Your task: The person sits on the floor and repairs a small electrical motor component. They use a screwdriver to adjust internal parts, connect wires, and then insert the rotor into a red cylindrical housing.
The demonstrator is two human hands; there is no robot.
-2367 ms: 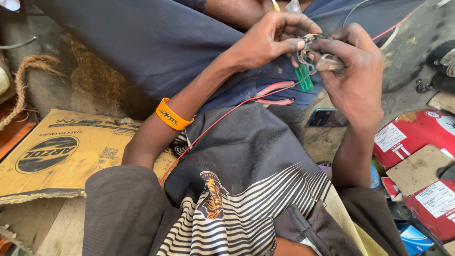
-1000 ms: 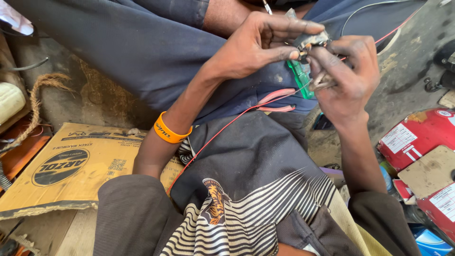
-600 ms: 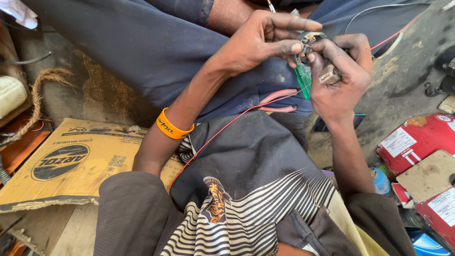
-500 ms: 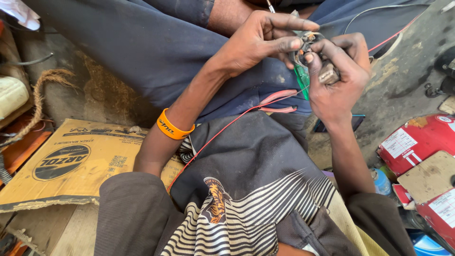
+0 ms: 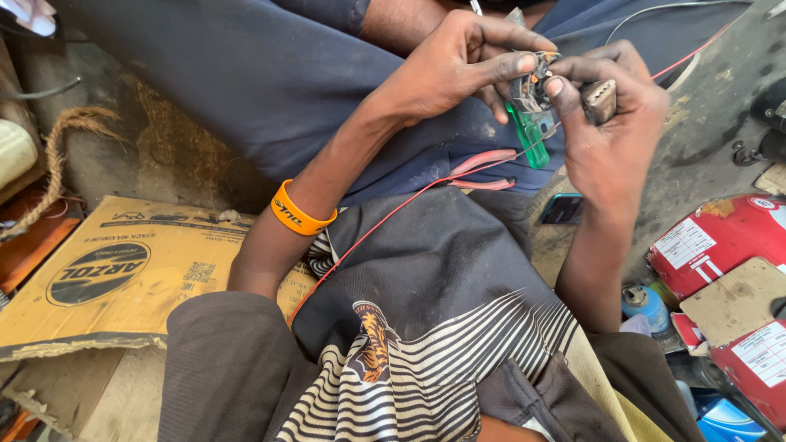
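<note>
Both my hands work close together above my lap, at the top of the view. My left hand (image 5: 454,69), with an orange wristband (image 5: 299,214) on its forearm, pinches a small metal electrical part (image 5: 528,78) between thumb and forefinger. My right hand (image 5: 614,139) holds a small grey connector block (image 5: 599,100), and its forefinger presses on the same part. A green translucent screwdriver handle (image 5: 528,137) hangs just below the part, between the two hands; which hand grips it is unclear. A thin red wire (image 5: 393,214) runs from the part down across my lap.
Pink-handled pliers (image 5: 485,168) lie on the blue cloth over my lap. A flattened cardboard box (image 5: 90,278) and a rope (image 5: 57,155) are at the left. Red canisters (image 5: 720,237), a dark phone (image 5: 561,209) and a small blue can (image 5: 647,303) crowd the right.
Both hands have stayed joined at the small part, only shifting their fingers a little. The view has drifted slightly. Nothing was picked up or let go.
</note>
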